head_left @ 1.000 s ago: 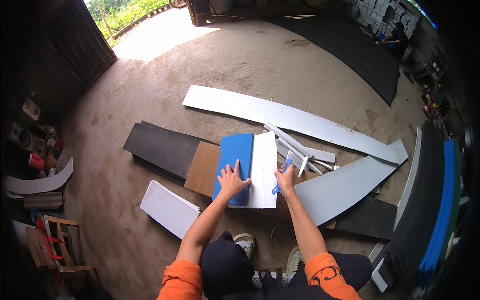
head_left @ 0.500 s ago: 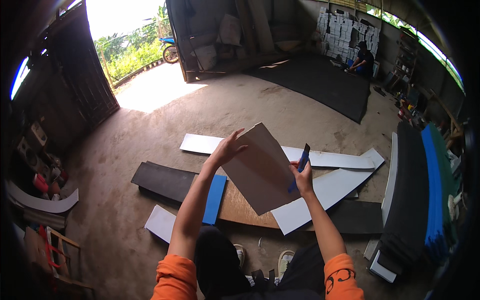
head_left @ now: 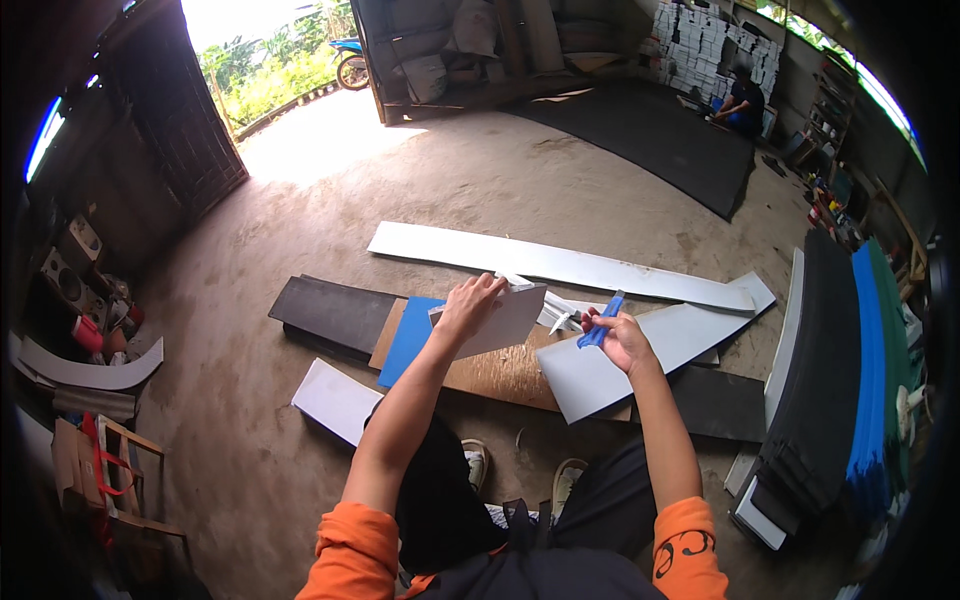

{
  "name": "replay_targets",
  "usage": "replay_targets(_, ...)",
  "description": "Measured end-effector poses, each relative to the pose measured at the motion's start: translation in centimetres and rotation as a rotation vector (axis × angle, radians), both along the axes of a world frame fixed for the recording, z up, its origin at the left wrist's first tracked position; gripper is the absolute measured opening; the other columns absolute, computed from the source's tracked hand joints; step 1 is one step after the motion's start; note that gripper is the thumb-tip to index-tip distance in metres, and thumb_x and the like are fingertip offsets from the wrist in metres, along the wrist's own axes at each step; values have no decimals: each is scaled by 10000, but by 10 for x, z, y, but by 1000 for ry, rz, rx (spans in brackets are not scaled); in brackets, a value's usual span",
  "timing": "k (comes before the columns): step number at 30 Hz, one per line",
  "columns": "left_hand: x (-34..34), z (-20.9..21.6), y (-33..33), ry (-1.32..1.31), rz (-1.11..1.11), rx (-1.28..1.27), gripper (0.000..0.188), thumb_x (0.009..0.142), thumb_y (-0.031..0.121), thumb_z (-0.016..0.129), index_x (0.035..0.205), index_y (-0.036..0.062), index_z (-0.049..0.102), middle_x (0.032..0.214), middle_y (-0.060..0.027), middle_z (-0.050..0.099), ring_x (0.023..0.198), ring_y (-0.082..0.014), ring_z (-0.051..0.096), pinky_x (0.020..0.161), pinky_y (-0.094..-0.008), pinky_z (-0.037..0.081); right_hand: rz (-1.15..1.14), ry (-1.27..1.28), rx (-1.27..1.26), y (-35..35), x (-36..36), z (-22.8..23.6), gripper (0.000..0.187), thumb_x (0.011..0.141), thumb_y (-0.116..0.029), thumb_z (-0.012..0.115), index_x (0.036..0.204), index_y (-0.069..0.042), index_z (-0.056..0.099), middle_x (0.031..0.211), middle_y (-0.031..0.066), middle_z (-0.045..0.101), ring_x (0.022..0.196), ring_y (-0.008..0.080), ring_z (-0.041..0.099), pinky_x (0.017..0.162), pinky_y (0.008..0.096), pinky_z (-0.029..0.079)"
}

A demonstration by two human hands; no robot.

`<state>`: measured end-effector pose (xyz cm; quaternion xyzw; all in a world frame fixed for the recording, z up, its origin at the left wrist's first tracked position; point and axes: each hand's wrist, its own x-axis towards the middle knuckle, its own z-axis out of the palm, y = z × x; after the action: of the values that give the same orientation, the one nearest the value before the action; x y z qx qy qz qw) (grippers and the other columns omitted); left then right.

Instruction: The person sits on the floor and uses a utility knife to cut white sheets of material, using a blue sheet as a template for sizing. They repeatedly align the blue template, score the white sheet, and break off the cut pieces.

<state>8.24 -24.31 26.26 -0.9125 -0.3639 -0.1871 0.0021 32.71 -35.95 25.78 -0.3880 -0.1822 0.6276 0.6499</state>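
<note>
My left hand (head_left: 470, 306) is closed on the edge of a pale grey-white rectangular sheet (head_left: 512, 322), which tilts over a wooden board (head_left: 490, 382). A blue utility knife (head_left: 601, 322) is gripped in my right hand (head_left: 624, 342), beside the sheet and apart from it. Thin white scraps (head_left: 563, 312) show between the two hands. Under the sheet's left side, a blue piece (head_left: 410, 336) rests across the board. A long white strip (head_left: 560, 268) lies beyond my hands, and a wide white strip (head_left: 650, 350) slants below my right hand.
Dark strips (head_left: 335, 312) lie left of the board, with a white stack (head_left: 335, 398) nearer me. Black strips (head_left: 810, 380) and blue strips (head_left: 868, 370) are piled at the right. A person (head_left: 742, 104) sits by a large black sheet (head_left: 650, 135) at the back.
The sheet has come down and tipped, so it appears much narrower. My left hand now grips its edge with fingers closed. My right hand has turned with the knife, apart from the sheet.
</note>
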Motion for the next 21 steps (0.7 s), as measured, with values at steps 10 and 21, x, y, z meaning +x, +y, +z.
replay_targets(10, 20, -31, 1, 229, 143, -40, 278, 791, 194, 534, 1057, 138, 475, 979, -73, 552, 933, -223, 570, 791, -436, 371, 29, -920, -92, -13, -28, -5, 206, 912, -191, 420, 956, 10, 432, 623, 22, 451, 434, 88, 448, 391, 225, 364)
replay_targets(21, 29, -53, 15, -14, 49, -136, 187, 819, 157, 459, 952, 25, 450, 831, -142, 586, 790, -310, 596, 631, -409, 478, 3, -1514, -88, 5, -99, -34, 324, 916, -294, 362, 913, 25, 420, 718, 285, 572, 705, 443, 568, 605, 509, 445)
